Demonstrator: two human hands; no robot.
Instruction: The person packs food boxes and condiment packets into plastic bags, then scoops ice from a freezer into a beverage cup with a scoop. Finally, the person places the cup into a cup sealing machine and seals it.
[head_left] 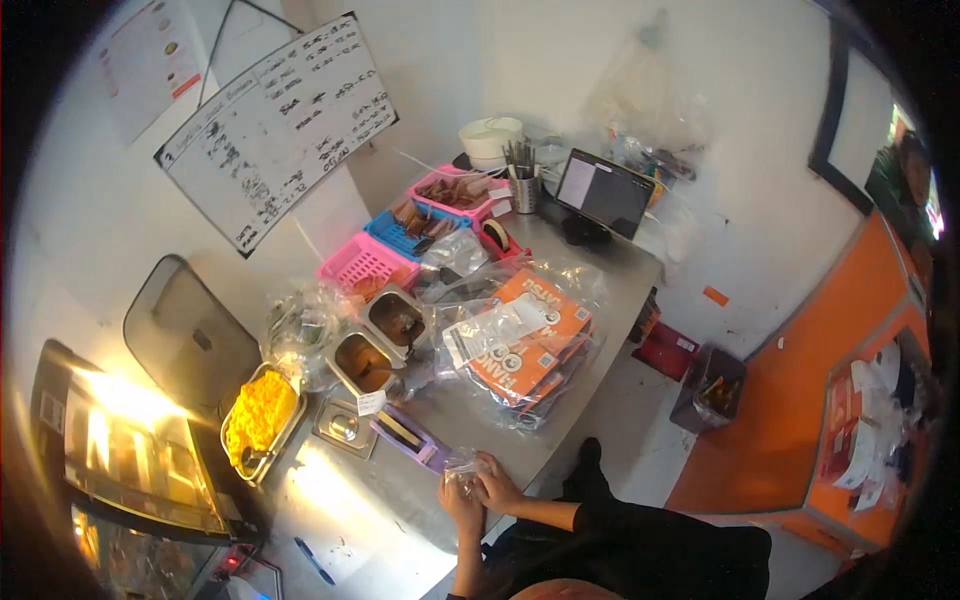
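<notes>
At the near edge of the metal table, my left hand point(462, 500) and my right hand point(497, 487) are close together, fingers closed around a small clear plastic bag point(464, 468). What the bag holds is too small to make out. Just beyond it lies a purple tape dispenser point(412, 440). A metal lid point(344, 427) and two metal containers of sauce point(363, 365) stand farther left. Orange and white printed packets point(525, 345) in clear plastic are stacked beyond my hands.
A tray of yellow food point(262, 418) stands at the left beside a lit glass cabinet point(140, 450). Pink and blue baskets point(405, 235), a utensil holder point(523, 190) and a screen point(604, 193) line the back. A bin point(712, 390) is on the floor. Another person point(905, 185) appears at far right.
</notes>
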